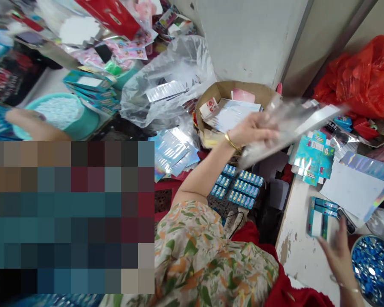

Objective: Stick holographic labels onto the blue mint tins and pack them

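While our left grip clasps blurred clear plastic by its edge, presumably sparing its face, our right grip spreads empty beside the teal-and-white box.

The head camera is looking forward and down — it's sitting above and behind the gripping left hand, close in — and catching the right hand to that grip's right.

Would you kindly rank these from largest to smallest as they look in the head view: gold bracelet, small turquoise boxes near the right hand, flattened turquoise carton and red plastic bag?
1. Red plastic bag
2. Flattened turquoise carton
3. Small turquoise boxes, taken together
4. Gold bracelet
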A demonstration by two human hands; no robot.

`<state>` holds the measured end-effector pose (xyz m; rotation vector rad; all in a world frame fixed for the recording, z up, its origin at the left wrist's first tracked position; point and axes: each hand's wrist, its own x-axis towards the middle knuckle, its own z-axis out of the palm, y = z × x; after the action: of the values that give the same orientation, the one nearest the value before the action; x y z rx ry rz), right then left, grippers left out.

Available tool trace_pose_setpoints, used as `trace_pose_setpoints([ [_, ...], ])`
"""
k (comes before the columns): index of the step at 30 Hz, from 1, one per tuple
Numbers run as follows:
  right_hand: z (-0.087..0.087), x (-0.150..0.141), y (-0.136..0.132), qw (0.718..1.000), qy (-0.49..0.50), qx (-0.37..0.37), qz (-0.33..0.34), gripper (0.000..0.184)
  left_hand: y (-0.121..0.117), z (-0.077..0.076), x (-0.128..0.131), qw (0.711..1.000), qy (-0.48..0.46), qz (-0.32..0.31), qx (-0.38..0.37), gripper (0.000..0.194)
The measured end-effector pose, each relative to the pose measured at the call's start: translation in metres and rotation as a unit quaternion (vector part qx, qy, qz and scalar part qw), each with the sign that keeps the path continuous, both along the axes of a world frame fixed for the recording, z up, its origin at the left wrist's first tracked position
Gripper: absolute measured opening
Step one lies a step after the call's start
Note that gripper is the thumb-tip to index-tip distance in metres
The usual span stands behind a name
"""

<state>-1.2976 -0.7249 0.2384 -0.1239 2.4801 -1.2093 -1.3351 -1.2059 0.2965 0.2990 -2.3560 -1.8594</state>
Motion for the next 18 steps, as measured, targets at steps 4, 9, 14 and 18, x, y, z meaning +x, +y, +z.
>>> trace_pose_setpoints([
  [4, 0.022, -0.034, -0.069, 0.967, -0.064, -0.246, 0.030, 0.110, 0.087, -0.007, 0.021, 0.975, 0.059, -0.123, 0.177, 0.037],
  [9, 0.018, -0.012, -0.092, 0.948, -0.165, -0.259, -0.087, 0.028, 0.102, -0.061, 0.018, 0.953, -0.042, -0.198, 0.224, 0.039],
  [14, 0.017, 0.005, -0.050, 0.977, -0.054, -0.152, -0.142, 0.034, 0.004, -0.088, -0.019, 0.989, -0.139, 0.006, -0.055, 0.043],
  [18, 0.037, 0.024, -0.016, 0.986, -0.045, -0.010, -0.159, 0.028, -0.093, -0.118, -0.015, 0.867, -0.374, 0.057, -0.323, 0.042],
])
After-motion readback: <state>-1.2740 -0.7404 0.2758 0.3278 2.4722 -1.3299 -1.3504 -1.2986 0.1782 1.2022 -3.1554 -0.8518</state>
